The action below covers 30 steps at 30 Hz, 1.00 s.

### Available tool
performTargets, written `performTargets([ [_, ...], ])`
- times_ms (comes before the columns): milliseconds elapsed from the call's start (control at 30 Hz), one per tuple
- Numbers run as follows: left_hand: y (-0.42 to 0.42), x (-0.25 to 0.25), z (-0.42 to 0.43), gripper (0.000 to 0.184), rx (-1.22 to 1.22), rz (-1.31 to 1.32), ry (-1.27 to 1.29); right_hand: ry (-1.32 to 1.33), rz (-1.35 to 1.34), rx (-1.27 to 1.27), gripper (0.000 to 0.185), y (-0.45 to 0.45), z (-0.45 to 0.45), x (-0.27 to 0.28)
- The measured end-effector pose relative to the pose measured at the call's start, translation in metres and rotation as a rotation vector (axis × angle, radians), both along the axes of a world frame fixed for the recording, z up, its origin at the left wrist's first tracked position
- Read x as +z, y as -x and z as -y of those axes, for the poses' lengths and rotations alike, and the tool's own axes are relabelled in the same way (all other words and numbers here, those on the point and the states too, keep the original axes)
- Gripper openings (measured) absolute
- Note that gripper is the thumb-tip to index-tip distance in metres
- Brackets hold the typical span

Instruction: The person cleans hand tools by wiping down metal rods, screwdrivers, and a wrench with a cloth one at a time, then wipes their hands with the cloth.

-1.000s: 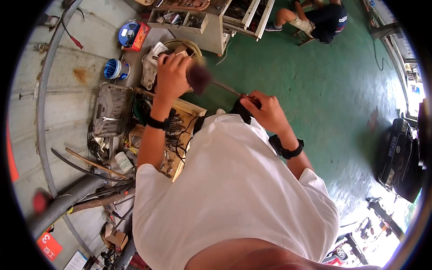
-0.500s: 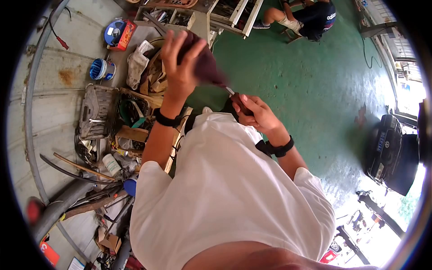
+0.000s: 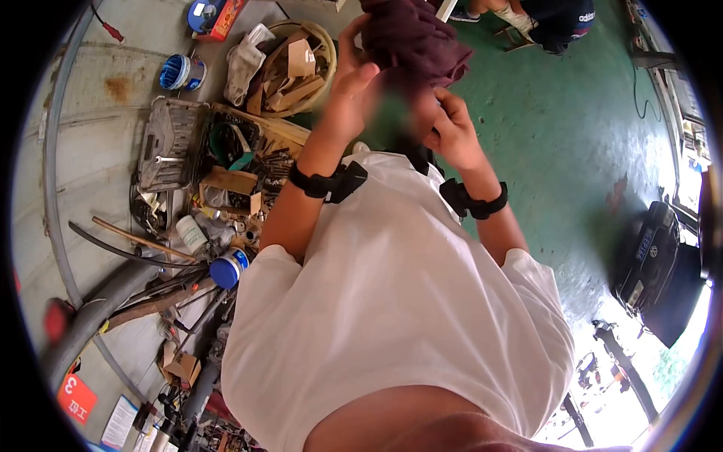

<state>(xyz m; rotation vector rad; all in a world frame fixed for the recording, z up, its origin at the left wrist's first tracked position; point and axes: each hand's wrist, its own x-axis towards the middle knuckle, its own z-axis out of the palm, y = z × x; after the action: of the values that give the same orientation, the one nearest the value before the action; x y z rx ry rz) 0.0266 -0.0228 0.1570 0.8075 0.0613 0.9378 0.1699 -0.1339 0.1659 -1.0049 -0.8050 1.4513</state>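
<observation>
A bunched dark maroon cloth [image 3: 418, 45] hangs in front of me at the top of the view. My left hand [image 3: 350, 90] grips its left side, with the fingers partly behind the folds. Just below the cloth's right side, my right hand [image 3: 456, 135] has its fingers curled in. A blurred brown handle [image 3: 425, 113] shows at those fingers; the rest of that tool is hidden by the cloth and blur. Both wrists wear black bands.
Left stand a round basket [image 3: 331, 64] of cardboard scraps, a blue-lined bucket [image 3: 181, 73], a grey tool case [image 3: 162, 151] and a blue-lidded tub [image 3: 228, 267]. A seated person [image 3: 546, 19] is at the upper right. A dark car part with a plate [image 3: 640, 245] stands right.
The cloth and my left hand have moved right, and the cloth is now bunched close above my right hand. The tool's metal shaft no longer shows. The view has shifted slightly.
</observation>
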Motion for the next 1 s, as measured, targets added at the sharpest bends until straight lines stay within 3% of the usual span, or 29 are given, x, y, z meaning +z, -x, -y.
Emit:
performTargets([
  [67, 0.006, -0.004, -0.002, 0.078, 0.074, -0.175, -0.008, -0.001, -0.013, 0.054, 0.029, 0.001, 0.002, -0.003],
  [100, 0.009, -0.006, -0.005, 0.078, 0.074, -0.175, -0.006, 0.021, 0.036, 0.131, 0.03, 0.003, 0.004, -0.003],
  [167, 0.017, -0.009, -0.012, 0.094, 0.008, -0.2, -0.145, 0.039, 0.113, 0.285, 0.031, 0.0, 0.008, -0.016],
  [200, 0.017, -0.006, -0.011, 0.091, -0.015, -0.169, -0.152, 0.042, 0.113, 0.285, 0.031, 0.001, 0.008, -0.015],
  [267, 0.018, -0.006, -0.011, 0.089, -0.037, -0.132, -0.161, -0.019, -0.083, 0.372, 0.04, 0.001, 0.006, -0.012],
  [333, 0.023, -0.014, -0.017, 0.078, -0.213, -0.233, -0.205, -0.043, -0.151, 0.365, 0.044, 0.003, 0.005, -0.024],
  [367, 0.018, -0.019, -0.013, 0.062, -0.189, -0.189, -0.161, -0.068, -0.222, 0.355, 0.047, 0.002, 0.003, -0.027],
  [533, 0.018, -0.016, 0.001, 0.04, -0.118, -0.457, -0.024, 0.15, -0.216, 0.158, 0.062, 0.013, -0.003, -0.017],
  [600, 0.021, -0.024, 0.001, 0.039, 0.191, -0.618, -0.217, 0.235, 0.06, -0.036, 0.06, 0.02, -0.007, -0.017],
  [633, 0.023, -0.027, 0.001, 0.038, 0.208, -0.637, -0.105, 0.225, 0.281, 0.025, 0.059, 0.011, -0.009, -0.02],
  [667, 0.025, -0.033, -0.004, 0.038, 0.2, -0.635, -0.124, 0.211, 0.28, 0.01, 0.059, 0.007, -0.009, -0.023],
  [733, 0.032, -0.05, -0.014, 0.031, 0.477, -0.709, -0.223, 0.059, 0.739, -0.185, 0.058, -0.003, -0.009, -0.03],
  [767, 0.035, -0.057, -0.019, 0.025, 0.509, -0.665, -0.28, 0.076, 0.768, -0.164, 0.041, -0.015, -0.008, -0.034],
  [800, 0.041, -0.047, -0.02, 0.025, 0.508, -0.655, -0.29, 0.067, 0.773, -0.173, 0.041, -0.016, -0.012, -0.03],
  [867, 0.05, -0.026, -0.011, 0.025, 0.14, -0.971, -0.46, -0.378, 1.209, -0.398, 0.021, -0.018, -0.016, -0.011],
  [900, 0.046, -0.025, -0.005, 0.032, 0.132, -0.961, -0.599, -0.56, 1.516, -0.335, 0.021, -0.02, -0.016, 0.005],
  [933, 0.042, -0.02, -0.002, 0.032, 0.14, -0.945, -0.588, -0.565, 1.532, -0.32, 0.021, -0.019, -0.019, 0.02],
  [1000, 0.037, -0.008, 0.005, 0.036, -0.282, -1.166, -0.648, -0.905, 1.779, -0.185, 0.024, -0.016, -0.023, 0.038],
])
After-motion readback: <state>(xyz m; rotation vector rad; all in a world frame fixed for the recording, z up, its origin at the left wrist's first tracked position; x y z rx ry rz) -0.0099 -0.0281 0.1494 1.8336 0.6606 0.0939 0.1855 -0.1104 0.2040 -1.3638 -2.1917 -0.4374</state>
